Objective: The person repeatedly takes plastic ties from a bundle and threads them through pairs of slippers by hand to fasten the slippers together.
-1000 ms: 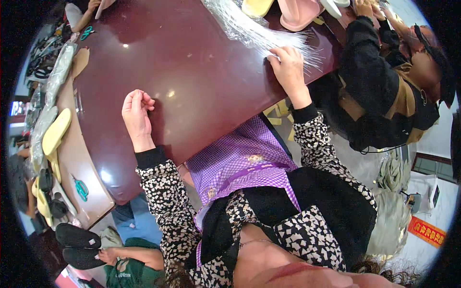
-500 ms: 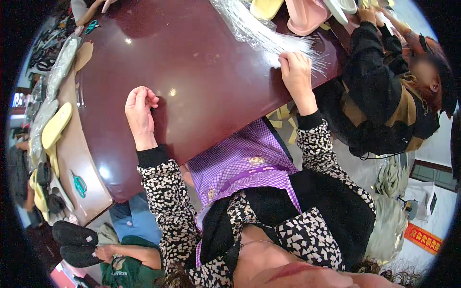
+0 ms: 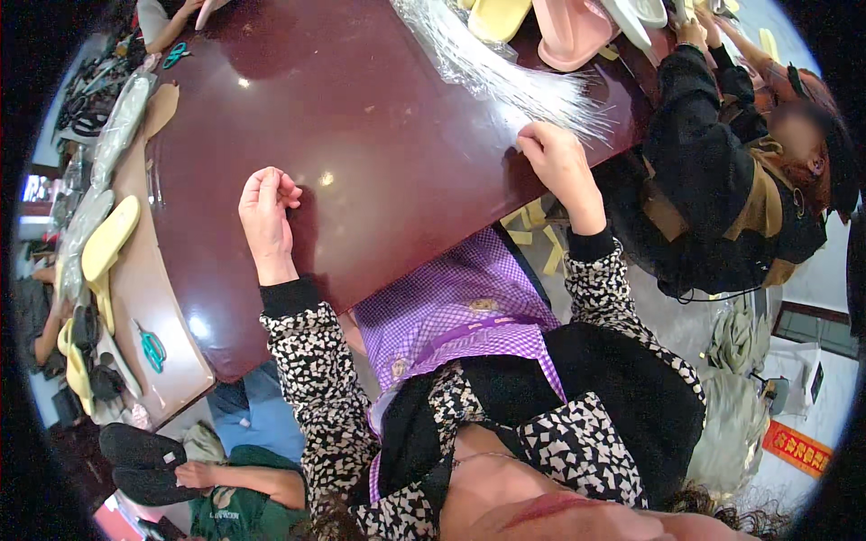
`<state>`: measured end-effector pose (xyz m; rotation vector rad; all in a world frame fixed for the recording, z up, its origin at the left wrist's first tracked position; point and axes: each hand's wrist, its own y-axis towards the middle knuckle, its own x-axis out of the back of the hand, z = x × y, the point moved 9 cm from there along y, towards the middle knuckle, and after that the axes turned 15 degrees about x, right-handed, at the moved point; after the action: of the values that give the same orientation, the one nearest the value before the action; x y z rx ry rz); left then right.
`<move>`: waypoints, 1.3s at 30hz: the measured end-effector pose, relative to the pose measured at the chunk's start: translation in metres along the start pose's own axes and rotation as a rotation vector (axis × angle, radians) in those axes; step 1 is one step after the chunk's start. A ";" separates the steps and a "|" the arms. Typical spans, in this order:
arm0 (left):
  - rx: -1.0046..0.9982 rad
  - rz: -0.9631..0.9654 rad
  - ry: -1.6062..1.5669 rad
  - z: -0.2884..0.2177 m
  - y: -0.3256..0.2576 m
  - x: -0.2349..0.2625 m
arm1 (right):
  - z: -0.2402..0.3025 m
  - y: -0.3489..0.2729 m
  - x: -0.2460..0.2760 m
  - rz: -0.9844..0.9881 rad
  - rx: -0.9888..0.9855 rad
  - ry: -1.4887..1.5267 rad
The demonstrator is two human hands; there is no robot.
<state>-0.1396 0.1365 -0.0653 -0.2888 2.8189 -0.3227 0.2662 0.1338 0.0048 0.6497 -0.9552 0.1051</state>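
My left hand (image 3: 268,216) hovers above the left part of the dark red, glossy table (image 3: 379,153), its fingers curled in against the thumb. Anything between those fingertips is too small to make out. My right hand (image 3: 561,167) is closed in a pinch, thumb against the index finger, and whatever it may hold is not visible. It is just on the near side of a fanned bundle of thin white plastic strands (image 3: 532,90), apart from their loose ends. Part of the bundle lies in clear wrapping.
Yellow (image 3: 498,18) and pink (image 3: 570,34) slippers stand at the far edge. Right of me a co-worker in a black jacket (image 3: 695,171) sits close. On the left, a pale table (image 3: 135,298) carries yellow slippers (image 3: 110,239) and teal scissors (image 3: 152,348); more teal scissors (image 3: 175,55) lie farther off.
My right hand has come toward me, away from the strand ends, with its wrist turned. The left hand has barely shifted.
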 end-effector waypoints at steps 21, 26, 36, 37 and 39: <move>-0.005 0.020 0.012 -0.004 0.004 -0.004 | -0.038 0.065 -0.029 -0.060 0.091 -0.128; 0.003 0.007 0.024 -0.007 0.005 -0.002 | -0.044 0.065 -0.040 -0.058 0.056 -0.186; -0.037 0.012 0.031 -0.019 -0.004 -0.017 | -0.044 0.048 0.028 -0.188 0.016 -0.220; -0.049 0.013 0.061 -0.018 -0.005 -0.018 | -0.044 0.042 0.036 -0.195 0.017 -0.215; -0.066 0.012 0.096 -0.018 -0.011 -0.028 | -0.049 0.026 0.048 -0.163 -0.027 -0.169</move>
<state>-0.1172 0.1363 -0.0381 -0.2770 2.9293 -0.2473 0.3203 0.1722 0.0348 0.7172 -1.0601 -0.1083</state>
